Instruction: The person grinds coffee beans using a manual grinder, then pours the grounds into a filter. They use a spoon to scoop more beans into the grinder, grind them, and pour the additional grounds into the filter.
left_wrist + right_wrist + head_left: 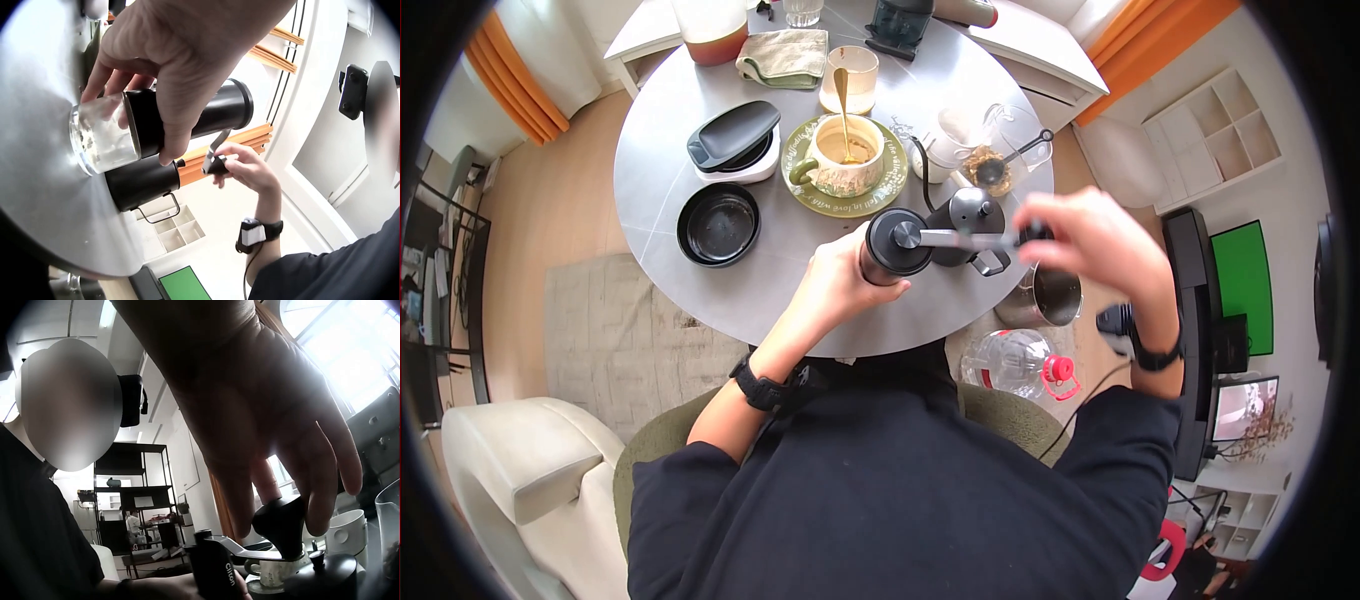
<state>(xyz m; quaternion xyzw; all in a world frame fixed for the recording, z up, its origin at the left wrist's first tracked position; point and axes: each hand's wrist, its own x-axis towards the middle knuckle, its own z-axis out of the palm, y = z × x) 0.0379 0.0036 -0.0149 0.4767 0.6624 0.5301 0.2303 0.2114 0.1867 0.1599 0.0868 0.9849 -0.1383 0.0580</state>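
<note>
Right next to the black kettle (pixel 972 212), we hold the coffee grinder (pixel 897 250) upright on the round gray table (pixel 800 295). Our left hand (pixel 837 282) has its fingers and thumb wrapped around the grinder, above its clear bottom jar (pixel 103 139). Our right hand (pixel 1095 242) has its fingers clamped on the black knob (pixel 280 525), and the crank arm (pixel 960 239) reaches over the kettle. Near the kettle, a green plate (pixel 837 201) holds a cup (pixel 840 178) with a gold spoon (pixel 844 110) in it. Well apart from the kettle sits a black bowl (pixel 718 225).
</note>
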